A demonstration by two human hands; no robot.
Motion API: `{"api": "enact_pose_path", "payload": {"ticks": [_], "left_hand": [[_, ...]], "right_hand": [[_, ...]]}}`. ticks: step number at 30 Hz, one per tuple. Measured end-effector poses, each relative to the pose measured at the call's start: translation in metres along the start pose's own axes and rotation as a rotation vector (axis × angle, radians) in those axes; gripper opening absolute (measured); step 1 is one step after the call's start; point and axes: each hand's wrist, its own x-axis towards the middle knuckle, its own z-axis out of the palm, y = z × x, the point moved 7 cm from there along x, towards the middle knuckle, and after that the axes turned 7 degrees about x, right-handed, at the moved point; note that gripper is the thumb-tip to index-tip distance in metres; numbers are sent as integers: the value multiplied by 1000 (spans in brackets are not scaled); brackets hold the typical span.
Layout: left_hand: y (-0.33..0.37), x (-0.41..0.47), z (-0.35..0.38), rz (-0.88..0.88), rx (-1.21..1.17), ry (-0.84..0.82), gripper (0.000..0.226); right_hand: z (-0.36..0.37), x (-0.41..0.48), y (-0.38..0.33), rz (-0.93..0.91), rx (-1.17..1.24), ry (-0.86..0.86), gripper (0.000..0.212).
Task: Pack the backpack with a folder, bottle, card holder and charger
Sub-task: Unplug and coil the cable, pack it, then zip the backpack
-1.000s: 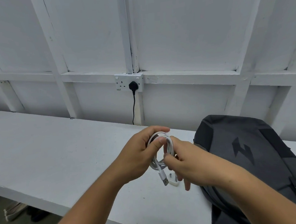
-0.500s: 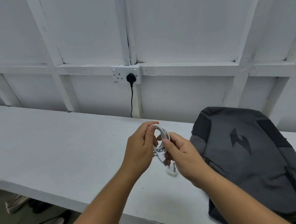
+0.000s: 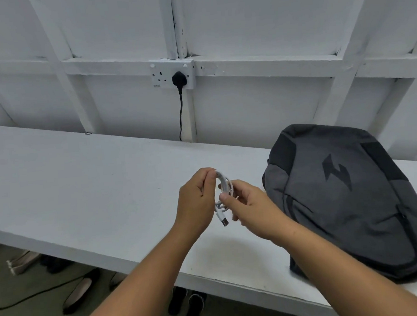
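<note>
A white charger cable (image 3: 225,188) is wound into a small coil above the white table (image 3: 85,181). My left hand (image 3: 197,201) pinches the top of the coil. My right hand (image 3: 249,204) pinches its lower side between thumb and fingers. The USB end (image 3: 223,220) dangles below the coil. The charger's plug block is hidden. A dark grey backpack (image 3: 346,197) with a black lightning logo lies flat on the table just right of my hands; its zips look closed. No folder, bottle or card holder is in view.
A wall socket (image 3: 173,74) with a black plug (image 3: 179,79) and lead sits on the white panelled wall behind the table. Shoes (image 3: 188,307) and a dark cable (image 3: 27,297) lie on the floor under the table's front edge.
My hands with the coil have stayed together beside the backpack. The white plug block seen below the coil earlier is now out of sight. The camera view has tilted down.
</note>
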Motion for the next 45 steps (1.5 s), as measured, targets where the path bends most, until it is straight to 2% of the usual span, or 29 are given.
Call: {"api": "enact_pose_path", "payload": {"ticks": [5, 7, 8, 9, 11, 13, 15, 18, 21, 23, 25, 29, 31, 34, 35, 38, 42, 45], "left_hand": [[-18, 1, 3, 0, 35, -22, 24], [-22, 2, 2, 14, 51, -19, 23], [-24, 2, 1, 15, 55, -20, 23], [-27, 3, 1, 10, 52, -23, 23], [-32, 3, 1, -7, 37, -35, 24], [-38, 3, 1, -27, 23, -41, 24], [-43, 4, 0, -47, 16, -39, 25], [-48, 4, -1, -73, 6, -34, 27], [-51, 5, -2, -90, -17, -35, 27], [-53, 5, -2, -99, -17, -36, 27], [-55, 5, -2, -108, -14, -40, 26], [-59, 6, 0, -115, -23, -50, 27], [-60, 5, 4, -138, -27, -59, 26], [-59, 4, 10, -174, -56, -71, 28], [-58, 3, 12, -192, -80, -85, 28], [-54, -1, 19, -243, -175, -172, 30], [-47, -5, 24, -286, -249, -276, 38], [-50, -6, 22, -349, -314, -281, 30]], "right_hand": [[-4, 4, 19, 153, 223, -122, 38], [-14, 11, 28, 214, 367, -86, 42], [-22, 15, 33, 217, 360, -30, 38], [-31, 18, 38, 191, 235, 40, 31], [-47, 26, 50, 110, -271, 119, 23], [-43, 33, 67, 94, -645, 9, 39], [-33, 36, 82, 142, -803, -115, 52], [-20, 41, 93, 159, -885, -203, 61], [-14, 44, 95, 144, -881, -234, 44], [-17, 46, 91, 123, -844, -208, 28], [-24, 45, 82, 96, -707, -105, 20], [-39, 36, 46, 3, -106, 204, 24], [-35, 28, 24, -99, 131, 232, 22], [-18, 16, -2, -215, 412, 185, 21], [-14, 12, -7, -241, 438, 182, 22], [-5, 5, -9, -304, 299, 214, 22], [-1, 3, 12, -227, 268, 234, 26], [-3, 2, 18, -228, 194, 254, 27]]}}
